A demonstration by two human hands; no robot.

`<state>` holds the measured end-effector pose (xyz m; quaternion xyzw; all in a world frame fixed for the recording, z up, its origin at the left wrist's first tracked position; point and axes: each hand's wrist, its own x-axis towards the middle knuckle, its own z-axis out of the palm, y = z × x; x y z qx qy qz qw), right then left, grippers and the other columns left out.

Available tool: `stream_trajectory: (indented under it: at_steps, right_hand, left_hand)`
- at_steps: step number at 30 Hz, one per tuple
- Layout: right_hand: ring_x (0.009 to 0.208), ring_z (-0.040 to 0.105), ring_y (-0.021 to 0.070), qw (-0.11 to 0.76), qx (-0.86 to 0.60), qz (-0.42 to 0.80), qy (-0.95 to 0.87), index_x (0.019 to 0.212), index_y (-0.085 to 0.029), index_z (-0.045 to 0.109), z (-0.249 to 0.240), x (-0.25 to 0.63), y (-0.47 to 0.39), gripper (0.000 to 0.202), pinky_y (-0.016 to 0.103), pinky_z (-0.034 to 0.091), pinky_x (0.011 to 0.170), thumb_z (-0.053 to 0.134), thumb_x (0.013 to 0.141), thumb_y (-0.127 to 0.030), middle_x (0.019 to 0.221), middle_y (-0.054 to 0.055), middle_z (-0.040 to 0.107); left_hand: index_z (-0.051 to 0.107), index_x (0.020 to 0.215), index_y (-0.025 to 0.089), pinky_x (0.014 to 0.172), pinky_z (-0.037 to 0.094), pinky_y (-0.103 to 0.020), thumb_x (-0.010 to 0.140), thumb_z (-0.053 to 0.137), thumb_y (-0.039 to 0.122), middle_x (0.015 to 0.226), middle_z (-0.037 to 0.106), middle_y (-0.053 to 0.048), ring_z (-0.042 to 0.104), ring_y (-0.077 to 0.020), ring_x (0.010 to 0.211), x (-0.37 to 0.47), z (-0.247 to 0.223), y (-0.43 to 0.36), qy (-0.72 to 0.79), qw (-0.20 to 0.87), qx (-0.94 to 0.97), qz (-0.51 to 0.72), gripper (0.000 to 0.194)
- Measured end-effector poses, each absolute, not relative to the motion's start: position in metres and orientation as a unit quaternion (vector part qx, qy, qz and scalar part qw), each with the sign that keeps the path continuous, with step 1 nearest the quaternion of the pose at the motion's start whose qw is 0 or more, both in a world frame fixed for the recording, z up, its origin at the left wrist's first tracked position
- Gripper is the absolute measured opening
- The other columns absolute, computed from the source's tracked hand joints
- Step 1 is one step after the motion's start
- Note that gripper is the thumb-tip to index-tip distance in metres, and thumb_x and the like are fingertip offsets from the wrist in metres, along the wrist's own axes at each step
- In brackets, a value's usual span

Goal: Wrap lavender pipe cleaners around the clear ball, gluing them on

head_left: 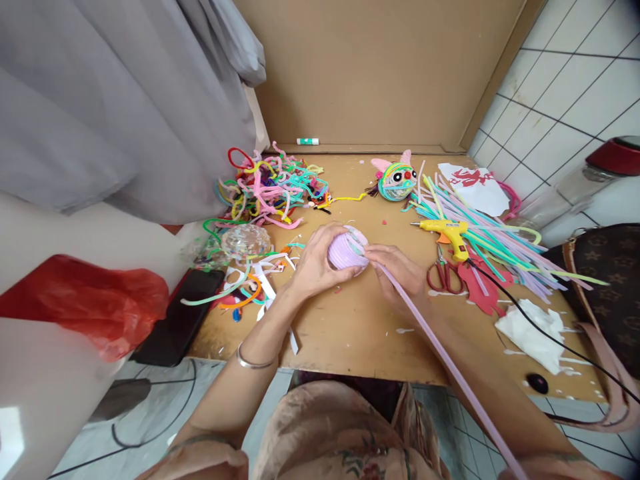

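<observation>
My left hand [316, 263] is closed round a ball [345, 253] wound with lilac pipe cleaner, just above the middle of the table. Part of the ball's far side shows a clear, greenish surface between the windings. The fingers of my right hand [397, 270] pinch a lilac pipe cleaner [425, 323] against the ball's right side. Its long free end runs down across my right forearm toward the lower right. Beyond my hands, a finished-looking ball figure [397, 180] with pink ears, eyes and a red nose sits on the table.
Tangled pipe cleaners [270, 190] and a clear ball [246, 241] lie at left, near a black phone [177, 320]. On the right are a yellow glue gun [447, 235], red scissors [445, 273], straight pipe cleaners [500, 240], tissue [533, 333] and a brown bag [600, 273]. A cardboard panel [370, 73] stands behind.
</observation>
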<state>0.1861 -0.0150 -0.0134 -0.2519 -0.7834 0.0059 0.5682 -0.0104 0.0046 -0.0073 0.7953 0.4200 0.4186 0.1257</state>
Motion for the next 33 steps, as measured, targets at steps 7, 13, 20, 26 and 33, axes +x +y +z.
stream_trajectory:
  at_steps: [7,13,20,26,33]
  right_hand:
    - [0.102,0.072,0.0199,0.545,-0.247,0.031,-0.801,0.112,-0.022,0.067,-0.0112,0.1871,-0.0162,0.029,0.037,0.063,0.086,0.047,0.096,-0.01,0.107,0.01,0.075]
    - [0.104,0.072,0.0195,0.543,-0.253,0.038,-0.8,0.112,-0.021,0.067,-0.0147,0.1882,-0.014,0.028,0.038,0.063,0.087,0.045,0.097,-0.011,0.108,0.011,0.074]
    - [0.103,0.072,0.0197,0.542,-0.253,0.045,-0.8,0.112,-0.021,0.067,-0.0156,0.1882,-0.0121,0.027,0.039,0.064,0.087,0.045,0.098,-0.014,0.109,0.012,0.074]
    - [0.104,0.072,0.0204,0.546,-0.257,0.073,-0.794,0.111,-0.022,0.069,-0.0162,0.1875,-0.0116,0.027,0.04,0.063,0.09,0.045,0.098,-0.018,0.11,0.011,0.075]
    - [0.103,0.073,0.0204,0.544,-0.247,0.061,-0.8,0.11,-0.019,0.069,-0.0146,0.1855,-0.0129,0.026,0.04,0.064,0.086,0.046,0.097,-0.014,0.107,0.015,0.076]
  left_hand:
    - [0.052,0.125,0.022,0.107,0.047,-0.048,0.071,0.079,0.041,0.131,0.063,-0.012,0.059,-0.0298,0.123,-0.0101,-0.007,0.0038,0.415,0.121,0.799,0.418,0.063]
    - [0.052,0.125,0.021,0.107,0.047,-0.048,0.071,0.079,0.04,0.133,0.062,-0.012,0.059,-0.0299,0.124,-0.0099,-0.0076,0.0039,0.416,0.118,0.799,0.418,0.063]
    - [0.052,0.124,0.022,0.108,0.047,-0.049,0.071,0.079,0.04,0.135,0.061,-0.013,0.058,-0.0305,0.127,-0.0101,-0.0081,0.0043,0.413,0.111,0.803,0.415,0.063]
    - [0.052,0.124,0.023,0.109,0.046,-0.05,0.072,0.079,0.043,0.135,0.062,-0.013,0.057,-0.031,0.128,-0.0113,-0.0069,0.0048,0.415,0.117,0.803,0.411,0.062]
    - [0.052,0.124,0.021,0.11,0.046,-0.05,0.074,0.077,0.042,0.135,0.061,-0.014,0.056,-0.0304,0.13,-0.0116,-0.0075,0.0043,0.396,0.116,0.81,0.416,0.06]
